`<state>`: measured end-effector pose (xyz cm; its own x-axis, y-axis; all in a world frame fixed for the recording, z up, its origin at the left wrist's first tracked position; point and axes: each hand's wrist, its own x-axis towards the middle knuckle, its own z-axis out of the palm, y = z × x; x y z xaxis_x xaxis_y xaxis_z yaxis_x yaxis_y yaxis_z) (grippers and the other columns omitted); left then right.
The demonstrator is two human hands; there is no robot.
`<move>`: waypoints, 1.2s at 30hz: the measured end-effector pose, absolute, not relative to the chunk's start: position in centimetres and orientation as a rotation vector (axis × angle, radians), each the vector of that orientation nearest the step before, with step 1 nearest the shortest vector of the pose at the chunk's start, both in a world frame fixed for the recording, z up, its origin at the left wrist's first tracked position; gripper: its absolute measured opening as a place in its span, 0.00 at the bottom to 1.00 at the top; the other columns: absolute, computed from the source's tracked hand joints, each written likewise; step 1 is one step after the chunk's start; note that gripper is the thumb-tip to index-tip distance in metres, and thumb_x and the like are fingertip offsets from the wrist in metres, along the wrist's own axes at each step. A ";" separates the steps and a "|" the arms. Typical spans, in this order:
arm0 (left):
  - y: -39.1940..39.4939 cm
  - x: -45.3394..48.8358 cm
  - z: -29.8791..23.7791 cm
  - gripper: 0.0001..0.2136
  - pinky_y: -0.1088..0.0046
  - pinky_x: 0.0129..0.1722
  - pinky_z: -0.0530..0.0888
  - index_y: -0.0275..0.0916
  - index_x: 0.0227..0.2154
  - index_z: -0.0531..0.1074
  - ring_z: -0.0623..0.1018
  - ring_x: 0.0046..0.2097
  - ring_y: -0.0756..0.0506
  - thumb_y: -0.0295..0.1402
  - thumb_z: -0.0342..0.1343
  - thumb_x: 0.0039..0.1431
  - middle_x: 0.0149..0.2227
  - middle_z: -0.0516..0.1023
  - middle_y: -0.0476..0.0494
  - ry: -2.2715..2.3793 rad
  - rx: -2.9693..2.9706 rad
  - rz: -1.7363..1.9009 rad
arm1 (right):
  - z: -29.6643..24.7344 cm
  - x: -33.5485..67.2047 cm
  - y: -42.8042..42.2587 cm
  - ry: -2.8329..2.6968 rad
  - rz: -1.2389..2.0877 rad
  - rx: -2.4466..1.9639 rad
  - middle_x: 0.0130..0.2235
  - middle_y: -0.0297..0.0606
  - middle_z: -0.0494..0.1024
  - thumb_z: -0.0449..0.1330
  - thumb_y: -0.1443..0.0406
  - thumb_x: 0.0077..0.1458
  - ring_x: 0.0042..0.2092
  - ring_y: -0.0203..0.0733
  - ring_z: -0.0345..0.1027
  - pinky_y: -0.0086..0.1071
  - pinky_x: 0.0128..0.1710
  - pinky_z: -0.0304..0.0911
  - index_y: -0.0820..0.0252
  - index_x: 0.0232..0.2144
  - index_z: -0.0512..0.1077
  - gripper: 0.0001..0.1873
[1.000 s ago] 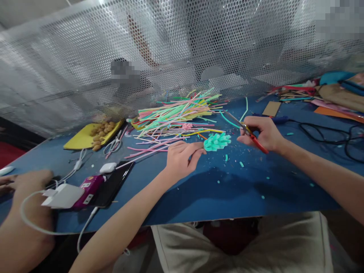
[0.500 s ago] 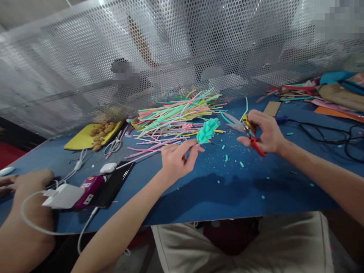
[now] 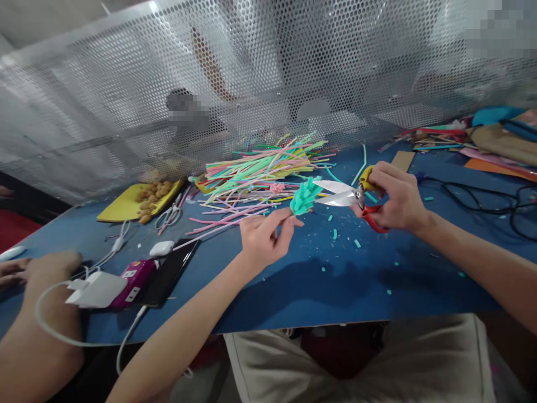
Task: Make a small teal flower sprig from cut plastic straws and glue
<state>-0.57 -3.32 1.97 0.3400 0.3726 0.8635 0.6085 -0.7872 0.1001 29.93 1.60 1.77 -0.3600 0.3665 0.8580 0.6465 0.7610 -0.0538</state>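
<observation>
My left hand [image 3: 263, 238] pinches the base of a teal bundle of cut straw pieces [image 3: 305, 195] and holds it up above the blue table [image 3: 319, 285]. My right hand [image 3: 396, 197] grips red and yellow scissors [image 3: 351, 197]. Their silver blades are spread apart, with the tips at the right side of the teal bundle. Small teal offcuts [image 3: 345, 238] lie scattered on the table under both hands.
A pile of coloured straws [image 3: 262, 168] lies behind my hands. A yellow tray of nuts [image 3: 140, 198], small scissors [image 3: 168, 215], a phone [image 3: 165, 271], a white charger [image 3: 96, 288] and cables sit at left by another person's hand [image 3: 42, 268]. Black cable [image 3: 482, 198] and craft materials [image 3: 490, 134] lie right. Perforated metal screen [image 3: 268, 78] stands behind.
My left hand lifted the teal bundle off the table. My right hand brought the scissors left to it and their blades spread apart at the bundle.
</observation>
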 end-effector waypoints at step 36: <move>-2.9 -0.8 1.6 0.08 0.78 0.24 0.66 0.41 0.41 0.79 0.65 0.17 0.56 0.25 0.58 0.63 0.20 0.78 0.58 -0.845 -2.319 -1.410 | 1.8 29.8 1.2 -2.030 -0.319 -0.788 0.27 0.33 0.66 0.65 0.66 0.45 0.27 0.36 0.58 0.33 0.25 0.53 0.55 0.26 0.62 0.13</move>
<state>-0.77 -2.89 1.59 0.3457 0.3283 0.8790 0.6207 -0.7826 0.0482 29.77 1.17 1.81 -0.3853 0.4073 0.8280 0.6420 0.7628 -0.0766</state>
